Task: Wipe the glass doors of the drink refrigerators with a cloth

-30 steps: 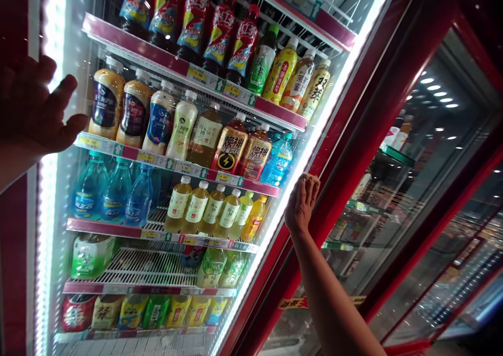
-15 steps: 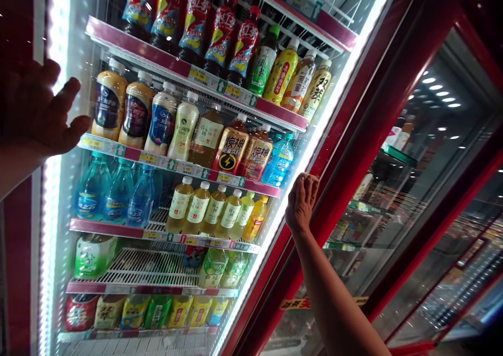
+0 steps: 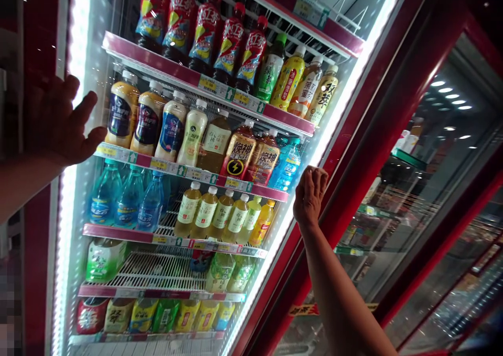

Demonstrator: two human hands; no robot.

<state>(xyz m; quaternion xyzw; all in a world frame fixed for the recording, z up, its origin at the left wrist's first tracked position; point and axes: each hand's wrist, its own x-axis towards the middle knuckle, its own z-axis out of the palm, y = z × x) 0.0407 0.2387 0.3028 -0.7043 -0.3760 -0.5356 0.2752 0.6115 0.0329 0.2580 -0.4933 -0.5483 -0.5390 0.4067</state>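
Shelves of bottled drinks fill the lit drinks fridge (image 3: 181, 180) in front of me. My left hand (image 3: 65, 123) is raised at its left side, fingers spread, near the bright light strip (image 3: 76, 47), with nothing in it. On the right, my right hand (image 3: 310, 196) is closed, its bent fingers against the edge of the red frame (image 3: 334, 199); the fingertips are partly hidden. The milk tea bottles (image 3: 122, 110) are nearest my left hand. A blue drink bottle (image 3: 288, 165) stands closest to my right hand, inside the fridge.
Red-capped iced tea bottles (image 3: 208, 29) line an upper shelf, blue bottles (image 3: 104, 188) a lower one. Price rails (image 3: 200, 81) edge the shelves. To the right is another glass-fronted cabinet (image 3: 393, 188) with goods on glass shelves.
The whole view has shifted slightly, so the fridge and both hands appear farther right. Both hands keep much the same pose and place beside the fridge.
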